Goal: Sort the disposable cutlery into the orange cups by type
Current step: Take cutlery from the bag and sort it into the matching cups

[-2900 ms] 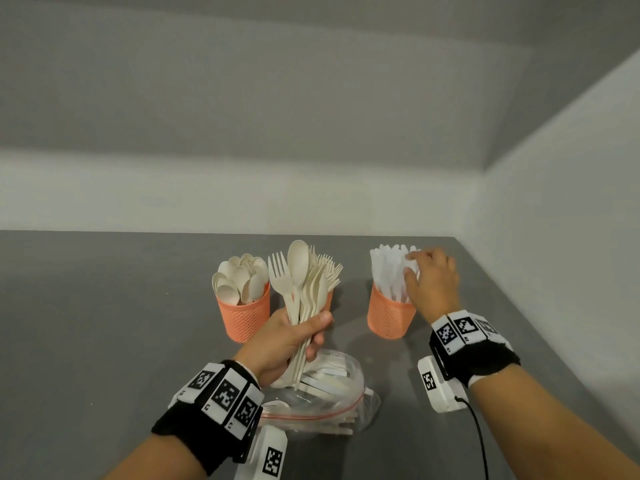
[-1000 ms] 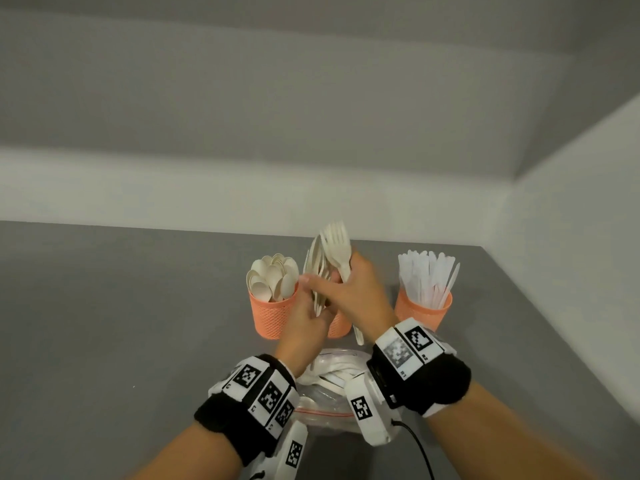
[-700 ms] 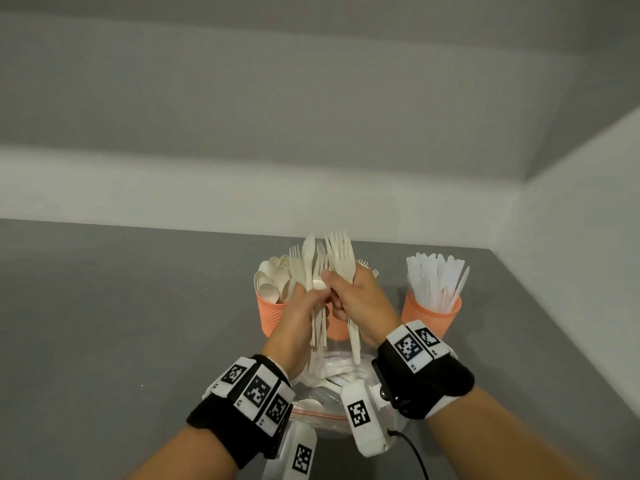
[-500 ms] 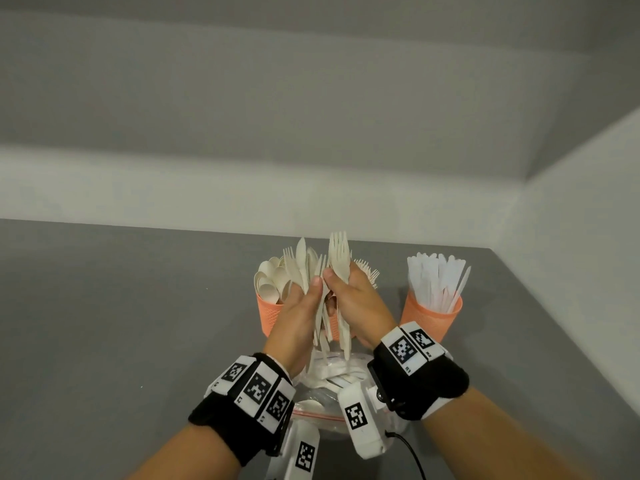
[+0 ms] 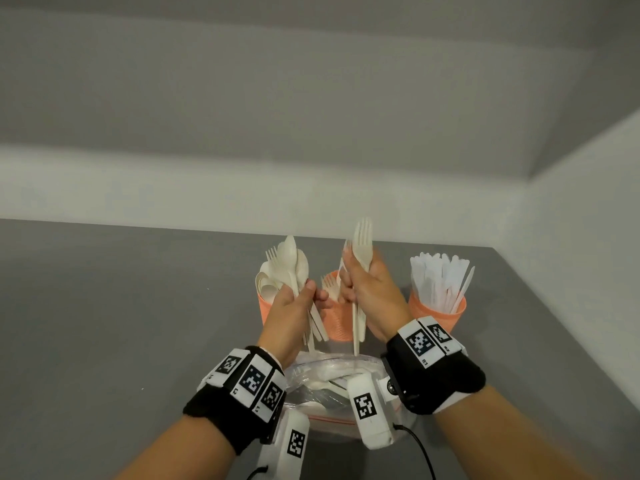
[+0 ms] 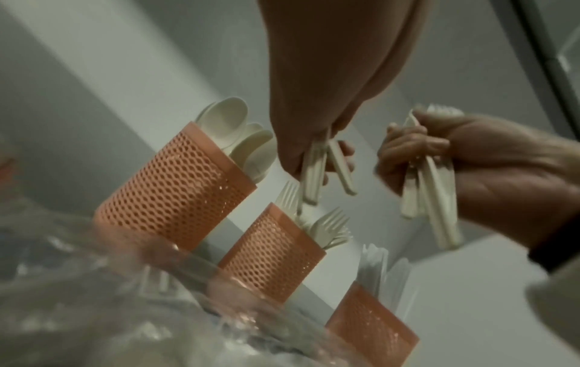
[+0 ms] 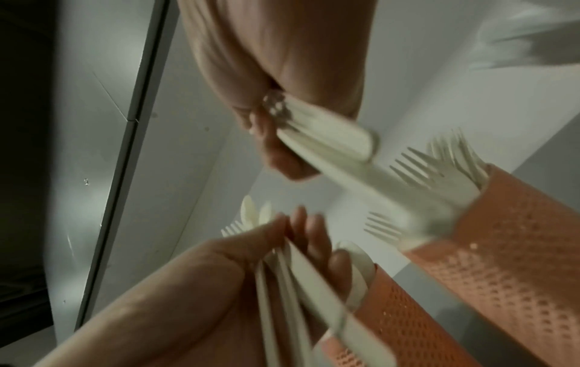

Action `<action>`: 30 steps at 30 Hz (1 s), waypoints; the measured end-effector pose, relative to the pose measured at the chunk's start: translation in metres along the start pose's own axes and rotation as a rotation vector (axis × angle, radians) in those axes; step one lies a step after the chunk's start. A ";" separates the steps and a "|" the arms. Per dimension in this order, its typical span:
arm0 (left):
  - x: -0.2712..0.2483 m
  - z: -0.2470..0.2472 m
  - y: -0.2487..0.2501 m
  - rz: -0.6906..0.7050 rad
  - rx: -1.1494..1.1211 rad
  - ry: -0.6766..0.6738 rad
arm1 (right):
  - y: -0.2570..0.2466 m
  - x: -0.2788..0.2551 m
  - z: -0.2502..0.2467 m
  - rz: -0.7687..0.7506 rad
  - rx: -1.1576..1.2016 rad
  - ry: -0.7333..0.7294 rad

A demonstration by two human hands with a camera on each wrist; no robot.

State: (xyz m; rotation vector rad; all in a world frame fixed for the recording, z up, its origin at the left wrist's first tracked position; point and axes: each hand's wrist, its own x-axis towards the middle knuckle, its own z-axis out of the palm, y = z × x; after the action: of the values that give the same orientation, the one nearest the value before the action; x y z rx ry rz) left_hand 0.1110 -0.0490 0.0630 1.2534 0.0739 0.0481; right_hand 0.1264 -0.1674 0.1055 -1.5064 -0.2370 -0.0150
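Three orange cups stand in a row on the grey bench (image 5: 104,323): the spoon cup (image 6: 176,188) on the left, the fork cup (image 6: 273,253) in the middle, the knife cup (image 5: 438,315) on the right, each already well stocked. Both hands are raised just in front of the cups, slightly apart. The left hand (image 5: 291,306) is curled round a mixed bundle (image 5: 294,268) in which a spoon bowl and fork tines show at the top. The right hand (image 5: 367,289) grips a few forks (image 5: 362,244), tines up, handles hanging below the fist above the fork cup. A clear bag (image 5: 322,379) with more cutlery inside lies on the bench under the wrists. The step in hand looks like pulling forks out of the mixed bundle to drop them in their cup. Next, the right hand would need to lower the handles straight into the middle cup, threading between the forks already standing there, then let go; tines catching on each other or a nudge to the light mesh cup could tip it. How many forks the right hand holds is unclear, since the wrist views are blurred.
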 end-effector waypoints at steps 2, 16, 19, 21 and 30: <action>-0.002 0.000 -0.002 0.078 0.148 0.023 | -0.004 0.003 0.000 -0.006 -0.072 -0.004; -0.009 -0.006 -0.017 0.276 0.607 0.118 | -0.001 0.003 0.050 -0.318 -0.454 0.159; -0.005 -0.016 -0.015 0.243 0.613 0.164 | -0.011 0.019 0.041 -0.297 -0.163 0.299; -0.001 -0.023 -0.012 0.203 0.586 0.183 | -0.019 0.034 0.024 -0.209 -0.024 0.349; 0.000 -0.032 0.002 0.168 0.432 0.116 | 0.001 0.085 -0.024 -0.161 0.137 0.503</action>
State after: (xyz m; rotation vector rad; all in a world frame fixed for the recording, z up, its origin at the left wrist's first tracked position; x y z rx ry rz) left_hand 0.1087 -0.0177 0.0545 1.6860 0.0812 0.2615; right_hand 0.2129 -0.1795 0.1174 -1.2980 0.0465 -0.4909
